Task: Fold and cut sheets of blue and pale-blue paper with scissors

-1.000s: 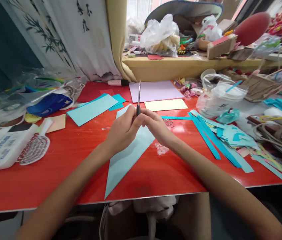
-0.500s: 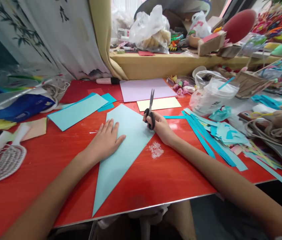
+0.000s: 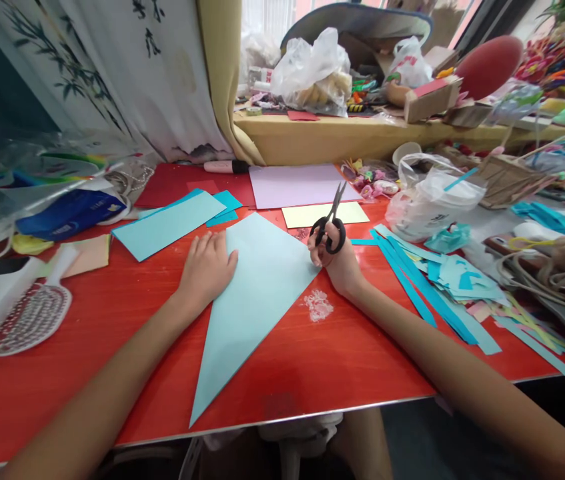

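A large light-blue sheet of folded paper point(image 3: 257, 293), kite-shaped with a long point towards me, lies on the red table point(image 3: 352, 360). My left hand point(image 3: 208, 267) rests flat at its left edge, fingers stretched out, with the thumb on the paper. My right hand point(image 3: 339, 263) is wrapped round the black handles of a pair of scissors point(image 3: 333, 223). The blades point up and away from me, slightly apart, with no paper between them. That hand is beside the paper's right corner.
Light-blue cut strips point(image 3: 427, 293) and scraps lie at the right. Behind are a lilac sheet point(image 3: 297, 187), a pale yellow strip point(image 3: 325, 215) and folded blue paper point(image 3: 169, 223). A hairbrush point(image 3: 37, 317) is at the left, a plastic bag point(image 3: 427, 197) at the back right.
My left hand has slid left towards the paper's edge. My right hand has shifted right with the scissors, whose handles have turned more to view. The camera view has also shifted slightly.
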Demonstrator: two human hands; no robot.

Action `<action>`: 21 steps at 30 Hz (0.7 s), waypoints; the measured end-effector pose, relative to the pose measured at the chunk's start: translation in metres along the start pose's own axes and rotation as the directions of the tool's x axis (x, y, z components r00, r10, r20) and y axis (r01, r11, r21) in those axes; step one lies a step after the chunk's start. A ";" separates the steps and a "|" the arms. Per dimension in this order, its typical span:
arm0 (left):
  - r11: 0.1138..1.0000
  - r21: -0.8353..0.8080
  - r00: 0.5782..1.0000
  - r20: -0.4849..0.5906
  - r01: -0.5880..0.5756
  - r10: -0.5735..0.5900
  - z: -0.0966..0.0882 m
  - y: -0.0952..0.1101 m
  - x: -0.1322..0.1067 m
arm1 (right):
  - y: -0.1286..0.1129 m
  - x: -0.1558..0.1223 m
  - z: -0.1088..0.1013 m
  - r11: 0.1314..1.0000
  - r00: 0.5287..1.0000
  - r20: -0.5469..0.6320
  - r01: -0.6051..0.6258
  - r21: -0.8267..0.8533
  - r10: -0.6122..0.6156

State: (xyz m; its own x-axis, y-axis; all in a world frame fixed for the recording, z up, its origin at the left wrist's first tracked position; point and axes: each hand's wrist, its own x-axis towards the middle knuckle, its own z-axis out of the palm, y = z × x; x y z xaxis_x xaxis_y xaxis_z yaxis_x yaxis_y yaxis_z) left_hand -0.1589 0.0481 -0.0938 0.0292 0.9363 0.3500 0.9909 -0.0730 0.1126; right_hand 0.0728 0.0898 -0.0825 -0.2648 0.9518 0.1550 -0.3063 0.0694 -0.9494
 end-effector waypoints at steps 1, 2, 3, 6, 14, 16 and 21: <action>0.999 -0.045 1.000 0.010 0.005 -0.004 0.000 -0.001 0.001 | 0.001 0.000 0.001 1.000 0.999 0.035 -0.030 -0.003 0.030; 0.994 -0.112 1.000 0.020 -0.013 0.015 -0.001 -0.002 0.002 | 0.002 -0.001 0.002 0.998 0.996 0.070 -0.061 -0.014 0.061; 0.980 -0.193 0.999 0.020 -0.037 0.041 -0.003 -0.003 0.003 | 0.003 -0.001 0.003 0.996 0.991 0.100 -0.085 -0.028 0.088; 0.892 -0.452 0.999 0.018 -0.018 0.029 -0.008 -0.005 0.005 | 0.004 -0.003 0.007 0.992 0.980 0.163 -0.104 -0.066 0.114; 0.390 -0.893 0.974 0.195 0.226 -0.119 -0.016 -0.033 0.015 | -0.001 0.000 0.002 0.998 0.995 0.085 -0.048 0.035 0.045; 0.332 -0.905 0.964 0.254 0.265 -0.078 -0.019 -0.041 0.016 | 0.000 0.002 0.000 0.998 0.998 0.053 -0.027 0.049 0.024; 0.343 -0.876 0.932 0.363 0.340 0.003 -0.026 -0.043 0.012 | 0.005 0.005 0.000 0.998 0.998 -0.040 0.044 -0.042 -0.046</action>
State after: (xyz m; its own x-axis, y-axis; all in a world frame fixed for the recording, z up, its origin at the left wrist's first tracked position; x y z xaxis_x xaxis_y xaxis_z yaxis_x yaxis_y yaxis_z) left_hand -0.2041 0.0537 -0.0697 0.0780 0.9969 -0.0114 0.2346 -0.0072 0.9721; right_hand 0.0697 0.0951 -0.0867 -0.2136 0.9588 0.1874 -0.2790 0.1239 -0.9522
